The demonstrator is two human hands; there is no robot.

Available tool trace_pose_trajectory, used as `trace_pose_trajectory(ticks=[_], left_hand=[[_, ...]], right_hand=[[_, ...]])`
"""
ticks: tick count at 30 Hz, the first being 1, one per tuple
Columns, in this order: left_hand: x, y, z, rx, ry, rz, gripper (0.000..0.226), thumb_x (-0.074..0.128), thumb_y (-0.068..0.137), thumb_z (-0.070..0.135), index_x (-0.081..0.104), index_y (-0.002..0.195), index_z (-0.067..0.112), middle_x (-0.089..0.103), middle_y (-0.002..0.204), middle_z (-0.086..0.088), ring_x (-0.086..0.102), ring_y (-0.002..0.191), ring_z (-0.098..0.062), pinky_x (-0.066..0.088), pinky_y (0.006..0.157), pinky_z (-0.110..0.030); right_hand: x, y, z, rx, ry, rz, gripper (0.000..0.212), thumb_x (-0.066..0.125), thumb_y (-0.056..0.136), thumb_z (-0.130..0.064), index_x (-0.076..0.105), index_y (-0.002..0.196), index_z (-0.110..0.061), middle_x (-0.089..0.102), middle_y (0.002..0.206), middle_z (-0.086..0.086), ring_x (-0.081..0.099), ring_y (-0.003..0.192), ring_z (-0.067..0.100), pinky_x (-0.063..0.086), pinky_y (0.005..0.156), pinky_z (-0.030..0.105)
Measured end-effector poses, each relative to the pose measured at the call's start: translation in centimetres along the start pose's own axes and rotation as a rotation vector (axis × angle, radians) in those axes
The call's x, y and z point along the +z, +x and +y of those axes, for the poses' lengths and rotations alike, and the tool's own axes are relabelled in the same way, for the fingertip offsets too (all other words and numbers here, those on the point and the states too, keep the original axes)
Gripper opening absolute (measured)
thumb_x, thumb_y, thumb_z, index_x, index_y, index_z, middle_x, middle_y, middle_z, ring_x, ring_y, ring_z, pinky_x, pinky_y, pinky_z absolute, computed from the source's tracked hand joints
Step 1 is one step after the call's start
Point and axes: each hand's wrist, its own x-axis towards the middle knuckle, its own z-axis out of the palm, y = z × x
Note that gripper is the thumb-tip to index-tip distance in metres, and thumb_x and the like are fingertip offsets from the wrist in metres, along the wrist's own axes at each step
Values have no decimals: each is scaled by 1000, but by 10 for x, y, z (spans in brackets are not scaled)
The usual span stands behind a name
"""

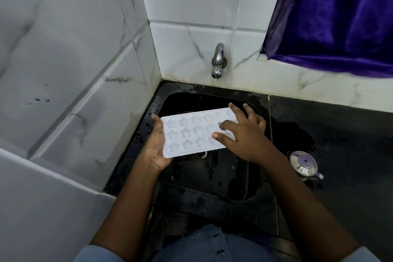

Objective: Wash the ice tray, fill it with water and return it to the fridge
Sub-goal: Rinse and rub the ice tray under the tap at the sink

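White tiled walls [63,70] close in a black sink [223,176] at the middle of the frame, tight along its left and far edges, with the tap [218,60] above and open black counter [350,134] to the right. You hold the ice tray [191,134] level over the basin, below the tap: your left hand [156,147] grips its left short end, and your right hand [244,134] lies on its right part with fingers spread wide. A steel lidded pot [304,164] stands on the counter just right of your right wrist, and a purple curtain [336,17] hangs at upper right.
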Motion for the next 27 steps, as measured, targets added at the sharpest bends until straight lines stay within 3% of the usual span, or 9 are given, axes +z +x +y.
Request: trace_pose_trajectory(ticks=[7,11,15,19,24,27], left_hand=[[2,-2,-3,-15,-4,-24,110,22,87,95,57,152,13,63,149,-20,66,131,-39,64,89,-52],[1,-3,-2,-1,-10,-24,108,21,89,93,58,150,13,65,147,-20,68,128,-38,64,86,-51],[3,-3,-1,-2,11,-26,109,20,88,93,58,150,13,65,146,-20,68,129,-38,64,88,-52],[4,-3,-1,-13,12,-13,110,19,87,94,57,151,12,63,149,-20,63,134,-40,56,101,-55],[8,-6,-1,-20,8,-25,111,19,87,94,61,147,10,66,144,-21,69,126,-39,65,87,-52],[10,-7,-1,-20,22,-26,111,18,87,94,60,148,11,66,144,-21,68,128,-40,64,90,-53]], right_hand=[[-3,-1,1,18,22,-19,70,25,86,-90,67,121,-45,5,176,-9,-15,159,19,-10,119,46],[-2,-1,1,13,24,-32,64,30,90,-87,64,126,-47,6,176,-9,-14,159,18,-11,117,42],[-2,-1,0,9,42,-8,56,34,92,-84,60,120,-43,7,176,-7,-11,160,21,-4,121,51],[-1,-3,-12,-46,63,46,55,31,89,-84,52,118,-42,10,175,-6,-9,160,20,-1,120,51],[0,-5,-25,-86,11,-31,55,36,92,-83,60,121,-43,2,177,-5,-16,160,25,-9,120,50],[-2,-6,-31,-64,-39,-68,56,36,96,-80,62,130,-44,-1,177,-4,-17,160,27,-9,121,56]])
